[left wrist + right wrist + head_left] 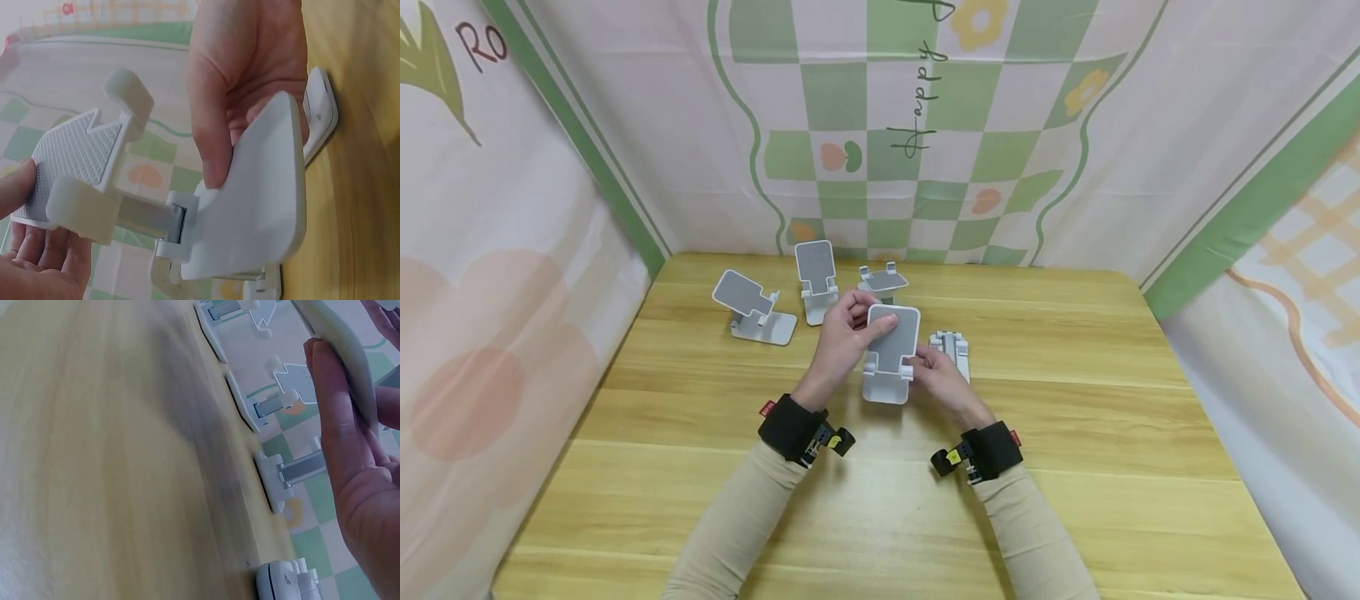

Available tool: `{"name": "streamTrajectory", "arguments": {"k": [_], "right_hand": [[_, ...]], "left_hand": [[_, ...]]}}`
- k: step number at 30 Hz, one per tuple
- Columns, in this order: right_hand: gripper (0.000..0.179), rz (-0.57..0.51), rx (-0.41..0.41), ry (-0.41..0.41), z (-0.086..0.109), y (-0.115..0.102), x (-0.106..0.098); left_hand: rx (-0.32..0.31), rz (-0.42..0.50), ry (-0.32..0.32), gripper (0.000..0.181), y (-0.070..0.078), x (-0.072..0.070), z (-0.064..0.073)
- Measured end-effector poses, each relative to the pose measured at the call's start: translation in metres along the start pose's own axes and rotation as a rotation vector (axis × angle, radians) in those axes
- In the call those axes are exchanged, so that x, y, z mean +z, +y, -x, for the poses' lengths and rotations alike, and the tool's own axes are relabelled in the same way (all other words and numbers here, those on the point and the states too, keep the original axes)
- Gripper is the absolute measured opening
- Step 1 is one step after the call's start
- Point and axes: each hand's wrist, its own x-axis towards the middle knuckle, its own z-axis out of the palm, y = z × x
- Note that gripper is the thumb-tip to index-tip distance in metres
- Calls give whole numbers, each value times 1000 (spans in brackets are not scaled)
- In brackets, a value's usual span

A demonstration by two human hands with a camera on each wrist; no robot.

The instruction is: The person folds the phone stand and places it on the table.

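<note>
Between the hands, a white stand (895, 350) is held above the counter (1090, 408): the left hand (841, 335) pinches its ribbed grey pad (75, 150), the right hand (946, 385) its smooth, round-cornered base (262, 194). If either grip slackened, the stand could swing at its hinge (179, 225) or drop. The right hand might knock the blocky folded stand (957, 347) just beyond it. Grip firmness is hard to judge, since the right wrist view crops the stand.
</note>
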Motion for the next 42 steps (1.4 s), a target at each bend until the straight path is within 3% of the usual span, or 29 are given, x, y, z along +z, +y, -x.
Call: {"name": "streamTrajectory", "arguments": {"k": [7, 14, 19, 22, 26, 34, 42], "right_hand": [[40, 12, -33, 44, 1, 1, -1], [44, 6, -40, 53, 2, 2, -2], [44, 5, -47, 60, 3, 3, -3], [43, 15, -52, 59, 4, 3, -3], [42, 18, -32, 65, 6, 4, -4], [45, 3, -15, 51, 6, 6, -4], [44, -18, -10, 51, 5, 7, -4]], "left_hand": [[64, -25, -97, 39, -11, -6, -4], [39, -50, -321, 64, -21, -17, -5], [39, -112, -415, 69, -9, -21, -2], [45, -158, -434, 67, 0, -22, 1], [51, -198, -441, 61, 2, -22, 1], [81, -190, -416, 55, 1, -22, 1], [83, -190, -399, 55, -30, -23, -9]]}}
